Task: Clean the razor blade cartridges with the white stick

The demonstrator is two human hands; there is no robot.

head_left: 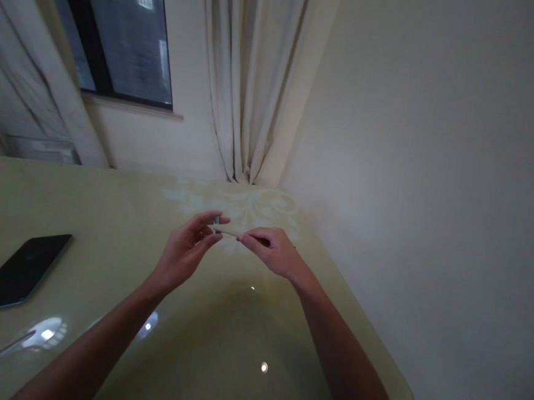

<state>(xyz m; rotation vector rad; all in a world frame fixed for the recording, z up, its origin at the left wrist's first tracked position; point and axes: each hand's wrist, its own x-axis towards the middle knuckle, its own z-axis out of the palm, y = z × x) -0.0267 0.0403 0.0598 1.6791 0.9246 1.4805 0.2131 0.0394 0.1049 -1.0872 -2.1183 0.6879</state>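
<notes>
Spanning the gap between the left hand and the right hand, a thin pale strip above a glossy table.
The left hand curls, thumb and fingertips slightly apart, gripping a small grey piece between them; whether the strip touches it is unclear. The right thumb and fingers pinch the strip's other end. The strip looks narrow, cream-coloured and nearly level, too small for finer detail.
</notes>
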